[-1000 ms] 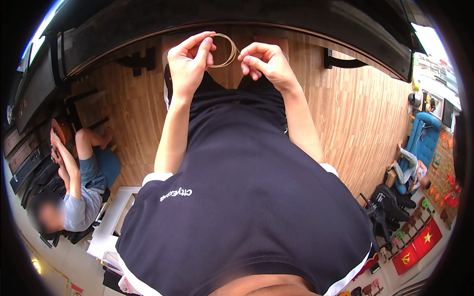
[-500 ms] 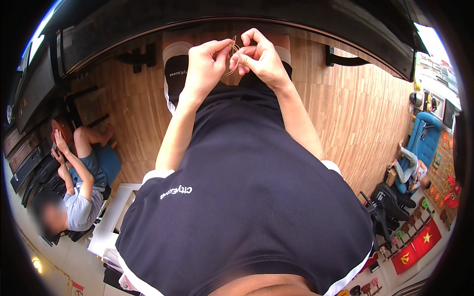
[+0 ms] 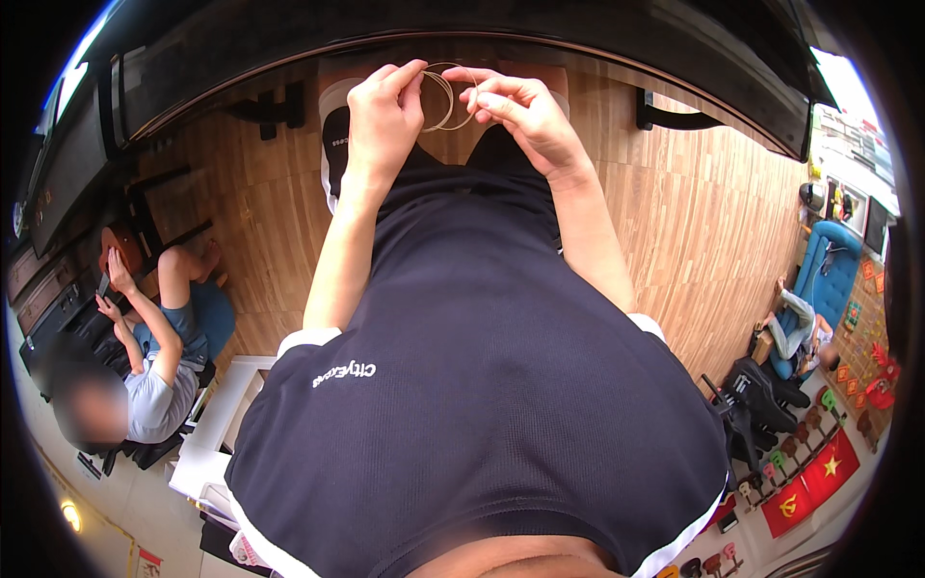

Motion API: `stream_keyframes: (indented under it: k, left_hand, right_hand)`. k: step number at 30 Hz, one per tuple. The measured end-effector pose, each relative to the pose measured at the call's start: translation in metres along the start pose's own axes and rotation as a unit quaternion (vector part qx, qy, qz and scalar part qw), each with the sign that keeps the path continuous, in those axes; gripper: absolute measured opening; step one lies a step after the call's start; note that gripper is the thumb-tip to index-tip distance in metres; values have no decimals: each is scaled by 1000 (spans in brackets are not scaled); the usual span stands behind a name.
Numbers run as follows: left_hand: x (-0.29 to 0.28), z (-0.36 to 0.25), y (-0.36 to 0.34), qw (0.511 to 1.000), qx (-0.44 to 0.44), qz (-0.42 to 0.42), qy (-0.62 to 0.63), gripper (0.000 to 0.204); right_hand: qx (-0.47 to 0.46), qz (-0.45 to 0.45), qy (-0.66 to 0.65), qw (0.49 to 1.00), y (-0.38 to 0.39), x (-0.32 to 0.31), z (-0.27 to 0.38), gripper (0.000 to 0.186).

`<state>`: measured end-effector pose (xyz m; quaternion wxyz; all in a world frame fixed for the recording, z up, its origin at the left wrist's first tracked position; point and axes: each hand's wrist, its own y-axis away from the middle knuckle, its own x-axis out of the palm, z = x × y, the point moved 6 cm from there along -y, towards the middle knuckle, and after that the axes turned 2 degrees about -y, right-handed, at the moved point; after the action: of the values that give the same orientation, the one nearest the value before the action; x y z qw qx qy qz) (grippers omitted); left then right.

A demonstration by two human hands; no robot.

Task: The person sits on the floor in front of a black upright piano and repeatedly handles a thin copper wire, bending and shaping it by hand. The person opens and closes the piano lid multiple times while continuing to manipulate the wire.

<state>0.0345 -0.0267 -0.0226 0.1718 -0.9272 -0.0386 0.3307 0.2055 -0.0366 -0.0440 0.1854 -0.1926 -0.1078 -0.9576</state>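
Observation:
A thin gold-coloured wire string [image 3: 450, 99], wound into loose loops, is stretched between my two hands above my lap. My left hand [image 3: 383, 120] is closed, pinching the upper left side of the coil between thumb and fingers. On the other side, my right hand [image 3: 528, 118] pinches a single strand at thumb and fingertips, its other fingers half curled. Several turns bunch together near the left hand, while one wider loop arcs over to the right. The string's ends cannot be made out.
Beyond my hands runs the dark glossy edge of a long black furniture piece [image 3: 462, 29]. At left a seated person [image 3: 164, 385] holds a brown wooden instrument [image 3: 116, 249]. Far right, another person [image 3: 800, 328] sits by a blue sofa [image 3: 831, 270]. A black chair [image 3: 761, 395] stands nearer.
My hands have moved apart, the left hand leftward and the right hand rightward. The string's loops have opened wider between them.

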Motion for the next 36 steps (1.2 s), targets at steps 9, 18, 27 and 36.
stream_keyframes:
  k: [9,18,27,36]
  left_hand:
    - [-4,23,4,999,3,-23,-42,22]
    - [-17,35,1,999,-13,1,32,18]
    - [3,23,11,986,-37,97,129,18]
    - [11,11,12,982,-65,86,158,16]
  right_hand:
    - [125,118,-236,956,15,0,16,16]
    - [79,-44,35,995,12,-51,17,26]
    - [75,-55,182,979,8,-40,0,19]
    - [130,96,111,981,2,12,-34,33]
